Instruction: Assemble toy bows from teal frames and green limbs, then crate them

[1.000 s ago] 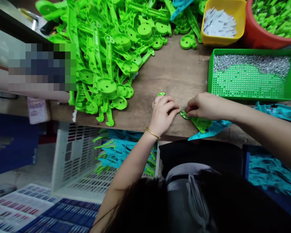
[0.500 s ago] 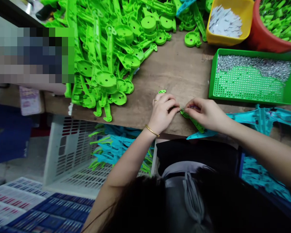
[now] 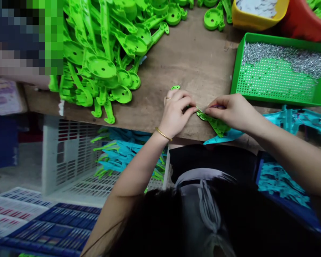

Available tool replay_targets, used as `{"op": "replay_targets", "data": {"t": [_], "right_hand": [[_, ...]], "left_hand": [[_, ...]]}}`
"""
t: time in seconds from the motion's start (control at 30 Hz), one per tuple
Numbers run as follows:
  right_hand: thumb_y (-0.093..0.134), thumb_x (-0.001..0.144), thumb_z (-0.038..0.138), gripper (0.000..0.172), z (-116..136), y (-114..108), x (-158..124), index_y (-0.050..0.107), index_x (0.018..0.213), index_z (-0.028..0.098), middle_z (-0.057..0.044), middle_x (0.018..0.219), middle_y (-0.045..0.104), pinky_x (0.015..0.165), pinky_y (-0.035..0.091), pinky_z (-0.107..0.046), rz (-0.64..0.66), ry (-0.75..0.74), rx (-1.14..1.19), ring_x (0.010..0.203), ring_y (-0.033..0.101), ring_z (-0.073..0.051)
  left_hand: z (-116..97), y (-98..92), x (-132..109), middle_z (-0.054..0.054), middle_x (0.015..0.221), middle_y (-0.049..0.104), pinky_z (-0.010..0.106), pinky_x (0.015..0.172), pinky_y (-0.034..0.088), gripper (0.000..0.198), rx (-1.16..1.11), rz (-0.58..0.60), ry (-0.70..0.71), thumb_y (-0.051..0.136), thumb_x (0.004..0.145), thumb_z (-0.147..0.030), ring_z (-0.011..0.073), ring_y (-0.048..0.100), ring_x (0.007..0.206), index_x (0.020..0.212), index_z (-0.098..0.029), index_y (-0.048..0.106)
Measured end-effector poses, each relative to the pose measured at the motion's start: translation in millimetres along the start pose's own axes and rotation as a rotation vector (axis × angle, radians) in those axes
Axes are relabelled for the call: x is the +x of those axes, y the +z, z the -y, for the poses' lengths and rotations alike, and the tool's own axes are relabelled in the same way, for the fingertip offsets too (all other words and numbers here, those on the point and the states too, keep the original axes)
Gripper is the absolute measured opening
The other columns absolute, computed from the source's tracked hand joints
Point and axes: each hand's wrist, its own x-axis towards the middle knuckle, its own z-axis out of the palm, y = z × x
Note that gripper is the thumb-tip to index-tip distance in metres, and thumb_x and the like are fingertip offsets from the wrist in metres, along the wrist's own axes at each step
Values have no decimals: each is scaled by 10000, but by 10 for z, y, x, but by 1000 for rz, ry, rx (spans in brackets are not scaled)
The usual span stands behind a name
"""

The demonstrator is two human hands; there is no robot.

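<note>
My left hand (image 3: 178,111), with a ring and a gold bangle, is closed at the left end of a green plastic part (image 3: 216,125) near the table's front edge. My right hand (image 3: 231,111) pinches at the same end, thumb and forefinger together; what lies between them is too small to make out. Something dark purple shows faintly inside its curled fingers. A blue plastic part (image 3: 222,137) with a pointed end lies under the green one. Another small green end (image 3: 176,87) pokes out beyond my left knuckles.
Green plastic parts (image 3: 103,67) are heaped at the left. On the right stands a green basket (image 3: 278,97) of small metal pieces, with a yellow bin (image 3: 256,23) and a red tub (image 3: 302,25) behind. Below the edge is a white crate (image 3: 49,157). Blue parts (image 3: 296,119) lie at right.
The view has shifted, so the table things sit higher in the picture. Both hands stay together at the green part, more of which now shows below my right hand.
</note>
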Motion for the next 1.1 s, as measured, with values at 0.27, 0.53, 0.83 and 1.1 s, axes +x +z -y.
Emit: {"op": "replay_targets", "data": {"t": [0.27, 0.53, 0.83, 1.1], "right_hand": [[644, 768, 257, 154, 26, 20, 34, 703, 816, 123, -10, 664, 614, 543, 352, -225, 47, 49, 171, 570, 474, -89], [550, 813, 267, 191, 39, 77, -54, 689, 887, 158, -22, 680, 641, 577, 369, -244, -15, -148, -170, 599, 525, -125], [515, 830, 292, 255, 35, 21, 1, 699, 963, 175, -91, 770, 694, 611, 349, -307, 81, -241, -605, 720, 615, -232], [709, 706, 342, 131, -39, 15, 267, 700, 693, 212, -47, 644, 618, 727, 412, -346, 79, -271, -455, 841, 618, -251]], "left_hand": [[4, 0, 3, 39, 1004, 635, 457, 983, 376, 131, 10, 13, 1, 600, 879, -327, 254, 502, 1084, 808, -224, 638], [-1, 6, 1, 46, 1014, 622, 471, 994, 379, 128, 12, 26, -2, 609, 875, -328, 272, 503, 1120, 814, -220, 639], [22, -1, 8, 36, 1036, 631, 480, 1031, 360, 105, -20, 32, -7, 608, 866, -326, 269, 494, 1139, 824, -242, 655], [3, -15, 10, 31, 1041, 648, 486, 1023, 387, 113, -34, 47, -34, 617, 867, -347, 270, 504, 1128, 805, -264, 660]]}}
